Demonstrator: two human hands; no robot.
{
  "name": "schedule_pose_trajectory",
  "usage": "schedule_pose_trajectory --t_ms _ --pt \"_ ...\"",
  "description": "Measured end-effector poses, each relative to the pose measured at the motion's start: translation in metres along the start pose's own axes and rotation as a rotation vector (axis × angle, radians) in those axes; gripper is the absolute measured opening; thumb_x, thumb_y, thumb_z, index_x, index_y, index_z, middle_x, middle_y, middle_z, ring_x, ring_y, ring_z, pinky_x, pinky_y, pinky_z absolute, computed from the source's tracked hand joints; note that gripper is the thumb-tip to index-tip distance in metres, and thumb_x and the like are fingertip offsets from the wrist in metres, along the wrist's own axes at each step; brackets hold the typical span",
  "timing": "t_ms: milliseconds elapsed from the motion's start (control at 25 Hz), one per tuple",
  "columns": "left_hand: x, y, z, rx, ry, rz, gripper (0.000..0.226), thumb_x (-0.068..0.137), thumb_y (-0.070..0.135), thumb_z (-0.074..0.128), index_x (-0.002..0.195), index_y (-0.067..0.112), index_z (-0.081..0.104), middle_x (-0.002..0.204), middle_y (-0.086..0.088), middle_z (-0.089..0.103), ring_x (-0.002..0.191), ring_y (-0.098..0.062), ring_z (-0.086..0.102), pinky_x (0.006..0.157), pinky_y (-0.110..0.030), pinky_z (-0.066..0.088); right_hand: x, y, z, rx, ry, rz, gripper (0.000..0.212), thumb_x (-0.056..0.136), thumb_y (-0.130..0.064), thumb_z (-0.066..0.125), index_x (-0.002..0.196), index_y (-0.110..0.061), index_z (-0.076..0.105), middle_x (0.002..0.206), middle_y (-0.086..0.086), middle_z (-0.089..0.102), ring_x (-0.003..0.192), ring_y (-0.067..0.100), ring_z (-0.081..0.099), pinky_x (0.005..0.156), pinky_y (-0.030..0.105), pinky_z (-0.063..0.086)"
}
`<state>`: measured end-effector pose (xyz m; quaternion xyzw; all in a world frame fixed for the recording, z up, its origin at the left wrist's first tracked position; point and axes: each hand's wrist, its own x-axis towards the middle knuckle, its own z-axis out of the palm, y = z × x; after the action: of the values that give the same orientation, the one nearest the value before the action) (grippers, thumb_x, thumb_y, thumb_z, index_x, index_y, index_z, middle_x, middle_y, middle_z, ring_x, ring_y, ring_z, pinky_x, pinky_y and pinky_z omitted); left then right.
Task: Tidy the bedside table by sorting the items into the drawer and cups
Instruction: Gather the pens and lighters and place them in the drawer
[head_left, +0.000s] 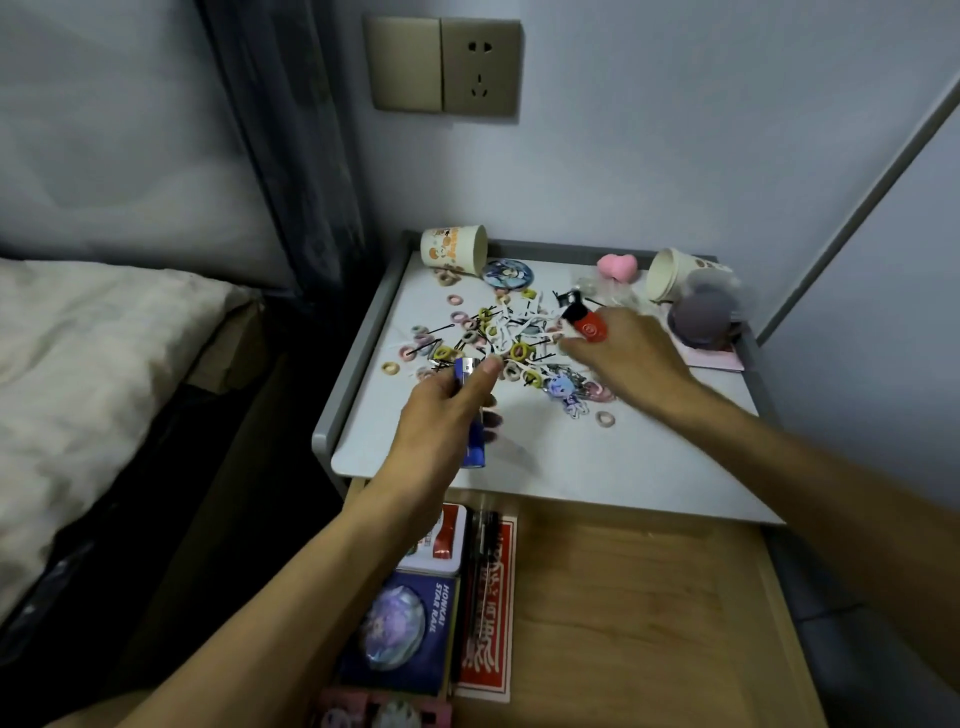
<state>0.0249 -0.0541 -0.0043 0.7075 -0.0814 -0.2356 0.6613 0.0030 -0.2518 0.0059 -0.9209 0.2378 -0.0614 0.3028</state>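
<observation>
Blue tube (476, 436) is gripped in the left hand (441, 415) above the tabletop (623, 457), its long axis pointing away from the person. The open drawer (649, 597) lies just below, nearer this hand. The right hand (628, 358) pinches a red tube (589, 326).

The worktop (623, 457) is white with a grey rim, and the drawer (649, 597) at the bottom of the frame is pale wood. The left cup (452, 248) is cream with orange print; the right cup (670, 275) is cream too. Mid-frame, the hair ties (519, 352) are pink, yellow and beige, crossed by black pins (441, 328). The left hand (436, 421) holds a blue tube (475, 441) with a silver end. At the right hand (628, 358) is a red tube (589, 327) with a black cap. At upper right sit a pink heart (616, 266) and a grey-purple ball (698, 322). In the drawer lie a red box (488, 613) with white pattern and a dark blue box (415, 623).
</observation>
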Motion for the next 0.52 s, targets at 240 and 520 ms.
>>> schedule_pose_trajectory --t_ms 240,520 --pt "-0.028 -0.012 0.013 -0.244 -0.232 -0.053 0.026 0.094 0.04 0.06 0.096 0.015 0.053 0.064 0.003 0.038 0.053 -0.01 0.03 0.051 -0.025 0.027 -0.122 -0.018 0.006 0.628 -0.245 0.002 0.019 0.092 -0.027 0.063 0.076 -0.02 0.057 0.059 -0.012 0.052 0.052 0.002 0.049 0.058 0.021 0.041" --pt "-0.042 -0.031 0.019 -0.209 -0.3 -0.19 0.039 0.089 0.044 0.066 0.098 0.005 0.069 0.069 -0.002 0.056 0.056 -0.011 0.038 0.054 -0.025 0.031 -0.138 -0.003 0.027 0.709 -0.377 0.035 0.009 0.094 -0.023 0.061 0.087 -0.021 0.066 0.062 -0.015 0.064 0.049 -0.005 0.053 0.055 0.015 0.035"
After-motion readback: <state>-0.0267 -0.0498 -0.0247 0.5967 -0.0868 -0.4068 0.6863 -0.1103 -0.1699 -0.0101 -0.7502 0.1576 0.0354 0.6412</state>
